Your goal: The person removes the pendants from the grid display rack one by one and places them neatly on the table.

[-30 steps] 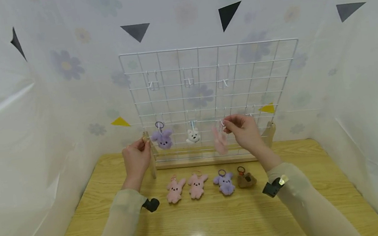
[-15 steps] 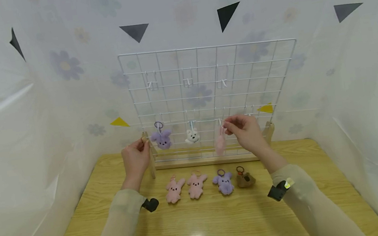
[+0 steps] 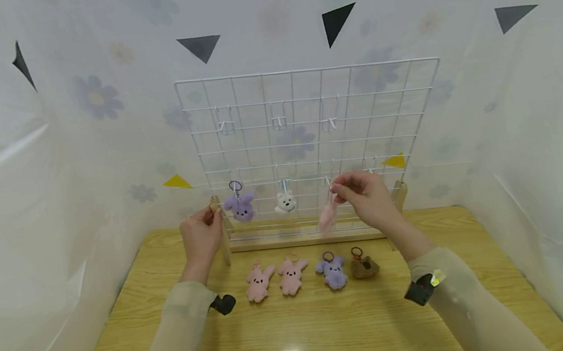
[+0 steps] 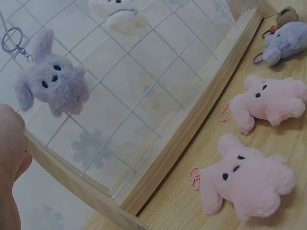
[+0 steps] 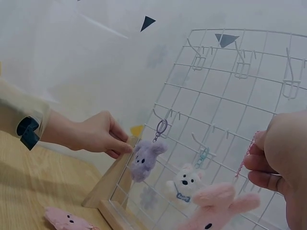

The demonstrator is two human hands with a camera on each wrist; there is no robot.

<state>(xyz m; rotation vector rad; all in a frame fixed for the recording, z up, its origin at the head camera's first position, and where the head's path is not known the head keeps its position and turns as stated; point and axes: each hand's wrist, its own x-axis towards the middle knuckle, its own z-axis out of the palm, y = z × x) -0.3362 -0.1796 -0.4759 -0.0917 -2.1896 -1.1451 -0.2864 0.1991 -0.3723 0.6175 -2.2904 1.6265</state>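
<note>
- Centrally, the head view shows your right hand (image 3: 367,197) at a white wire grid (image 3: 306,70), thumb and fingertips together, pinching the top of the held pink plush (image 3: 327,220), which dangles just below and left of that hand.
- Your left hand (image 3: 202,232) grips the top of a wooden post (image 3: 225,245); just right of it hangs a purple rabbit (image 3: 241,207), and farther right, a white bear (image 3: 285,201).
- Below and between your hands, a first pink bunny (image 3: 259,283), a second pink bunny (image 3: 292,276), a lavender plush (image 3: 334,273) and a brown plush (image 3: 364,268) lie on the table (image 3: 329,335).
- At the left wrist, only part of your left hand shows. Right of it, the pink bunnies look fluffy and rounded, so the held one is probably light, soft and hard to damage.
- At the right wrist, a bead chain (image 5: 245,155) slants from your pinch to the plush below. It looks thin, limp and perhaps slippery; hold it close to its upper end, since the squashy body would give little control. Whether it touches a hook, you cannot tell.
</note>
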